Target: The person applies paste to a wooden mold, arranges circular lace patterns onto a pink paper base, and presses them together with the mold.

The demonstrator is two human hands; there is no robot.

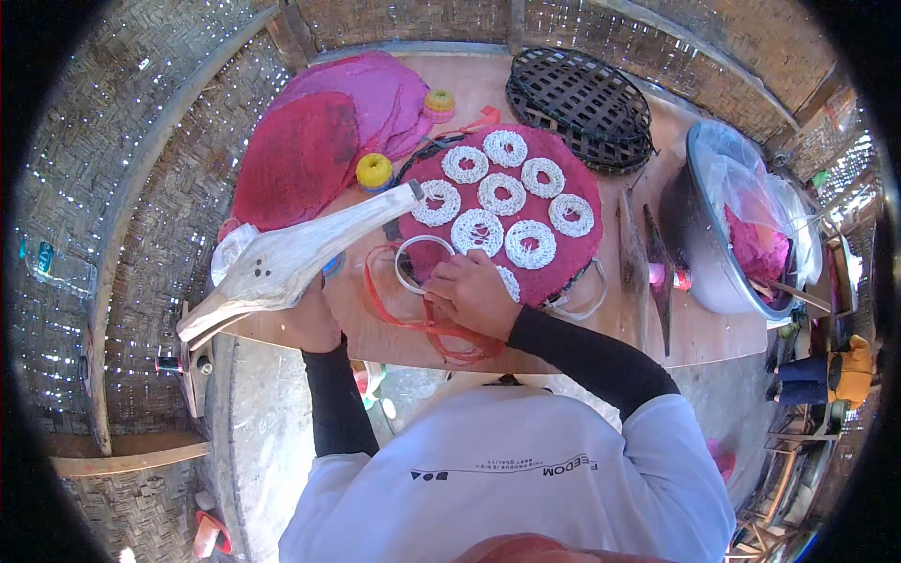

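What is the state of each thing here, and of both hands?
Left hand: partly hidden behind the wooden tool; grip unclear
Right hand: at the hoop; grip unclear
Wooden tool: slanted
White rings: flat on the round cloth
Tub: open, holding plastic and something pink
Red cord: loose, looped
Yellow rolls: upright
Cloths: piled, overlapping

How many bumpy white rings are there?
9 white rings: one at the top, two below it, three across the middle, two below those, one partly under the right hand. More may hide there.
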